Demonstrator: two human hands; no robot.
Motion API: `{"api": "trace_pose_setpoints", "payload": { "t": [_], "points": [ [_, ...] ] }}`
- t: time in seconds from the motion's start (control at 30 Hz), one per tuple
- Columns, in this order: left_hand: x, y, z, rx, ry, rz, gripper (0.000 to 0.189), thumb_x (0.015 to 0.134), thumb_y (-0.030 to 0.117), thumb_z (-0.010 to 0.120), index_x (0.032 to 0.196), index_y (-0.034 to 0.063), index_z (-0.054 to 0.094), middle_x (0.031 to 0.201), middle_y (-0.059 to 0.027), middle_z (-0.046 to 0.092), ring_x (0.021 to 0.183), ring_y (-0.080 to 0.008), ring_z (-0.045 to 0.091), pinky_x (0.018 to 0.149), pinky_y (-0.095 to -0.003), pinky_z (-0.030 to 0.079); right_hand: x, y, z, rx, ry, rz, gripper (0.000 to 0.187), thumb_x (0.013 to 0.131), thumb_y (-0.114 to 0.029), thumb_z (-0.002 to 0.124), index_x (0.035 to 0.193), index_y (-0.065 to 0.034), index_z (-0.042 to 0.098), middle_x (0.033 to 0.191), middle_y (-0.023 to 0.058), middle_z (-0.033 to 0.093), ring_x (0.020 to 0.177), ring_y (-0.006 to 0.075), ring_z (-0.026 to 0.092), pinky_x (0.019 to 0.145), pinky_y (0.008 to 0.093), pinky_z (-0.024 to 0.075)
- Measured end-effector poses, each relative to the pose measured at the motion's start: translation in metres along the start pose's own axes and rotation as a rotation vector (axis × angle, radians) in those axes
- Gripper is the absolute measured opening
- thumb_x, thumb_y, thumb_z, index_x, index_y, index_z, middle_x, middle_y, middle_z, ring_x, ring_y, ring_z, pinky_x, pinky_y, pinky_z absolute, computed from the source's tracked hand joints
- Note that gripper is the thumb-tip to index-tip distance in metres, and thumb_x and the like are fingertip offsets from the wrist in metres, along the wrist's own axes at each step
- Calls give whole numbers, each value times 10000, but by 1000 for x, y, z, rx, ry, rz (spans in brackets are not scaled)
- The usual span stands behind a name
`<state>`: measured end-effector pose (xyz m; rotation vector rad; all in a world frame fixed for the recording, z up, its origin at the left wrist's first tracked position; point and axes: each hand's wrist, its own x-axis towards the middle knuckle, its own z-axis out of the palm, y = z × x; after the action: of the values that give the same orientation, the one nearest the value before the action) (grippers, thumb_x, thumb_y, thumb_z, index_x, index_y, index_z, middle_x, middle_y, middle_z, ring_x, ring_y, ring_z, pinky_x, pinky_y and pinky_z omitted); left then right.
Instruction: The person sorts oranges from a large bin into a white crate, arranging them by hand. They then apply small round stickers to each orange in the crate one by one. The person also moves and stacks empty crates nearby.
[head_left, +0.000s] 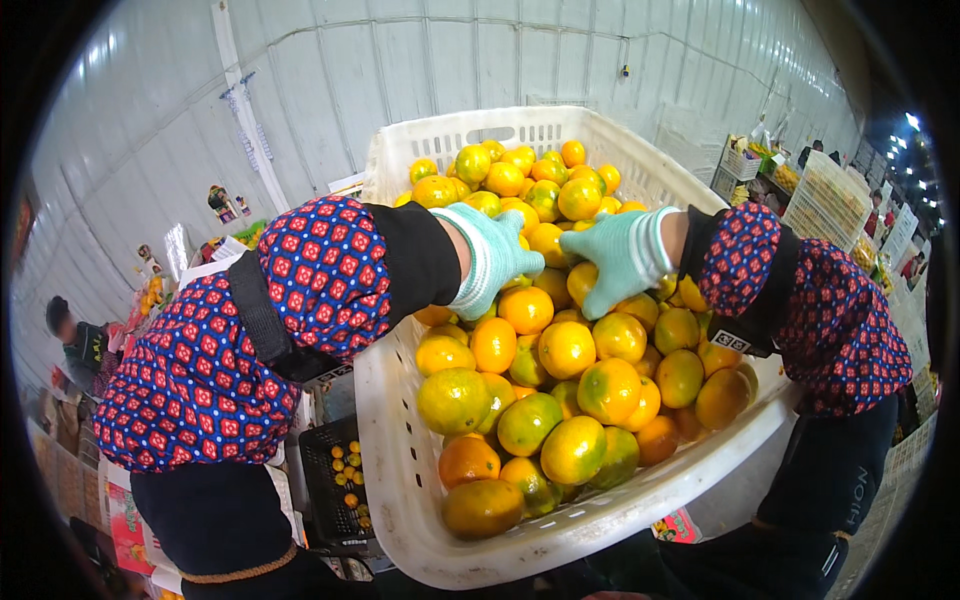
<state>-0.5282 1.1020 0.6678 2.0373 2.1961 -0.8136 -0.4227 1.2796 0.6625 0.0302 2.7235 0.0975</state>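
Note:
A white plastic crate (465, 562) in front of me is heaped with citrus fruit, yellow-orange with green patches. My left hand (491, 259), in a mint-green knit glove, rests on the heap left of centre with its thumb pointing right. My right hand (622, 259), gloved alike, reaches in from the right, its thumb and fingers spread about a yellow-orange citrus fruit (581, 282). Whether either hand grips a fruit is unclear, since some fingertips are hidden among the fruit. A large green-yellow citrus fruit (452, 400) lies nearer me, below the left hand.
Lower left stands a black plastic crate (319, 480) with several small citrus fruits. A white corrugated wall (480, 67) rises behind. At far left is a person (82, 337); more people and stacked white crates (829, 199) are at the right. A printed carton (126, 517) sits lower left.

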Motion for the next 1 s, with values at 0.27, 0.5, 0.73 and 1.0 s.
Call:
{"api": "trace_pose_setpoints", "payload": {
  "t": [0.27, 0.5, 0.73, 1.0],
  "points": [
    [11, -30, 7, -229, -177, -67, 1070, 621, 493, 848, 1498, 259, 282, 1399, -276, 417, 1285, -461, 452, 1065, -534, 392, 15, 23, 23, 29, 73, -105, 837, 682, -558, 762, 1310, -50, 543, 1216, 208, 620, 1167, 386, 584, 955, 447, 484],
    [17, -40, 13, -337, -141, -65, 1160, 616, 504, 856, 1525, 178, 214, 1378, -266, 474, 1275, -404, 496, 1061, -479, 408, 7, 36, 19, 343, 258, -113, 680, 677, -482, 791, 1144, -32, 589, 1021, 197, 674, 953, 309, 663, 808, 394, 528],
    [18, -38, 13, -409, -161, -31, 1119, 621, 480, 852, 1505, 158, 247, 1294, -269, 548, 1188, -393, 570, 999, -449, 460, 1, 9, 24, 103, 331, -278, 717, 684, -560, 782, 1185, -83, 596, 1143, 215, 588, 1114, 406, 559, 939, 468, 471],
    [15, -29, 11, -303, -152, -60, 1093, 623, 475, 846, 1493, 151, 269, 1256, -257, 575, 1148, -379, 591, 970, -451, 471, 8, 4, 28, 117, 154, -171, 728, 714, -532, 772, 1253, -83, 577, 1237, 204, 625, 1109, 350, 613, 944, 426, 489]
  ]
}}
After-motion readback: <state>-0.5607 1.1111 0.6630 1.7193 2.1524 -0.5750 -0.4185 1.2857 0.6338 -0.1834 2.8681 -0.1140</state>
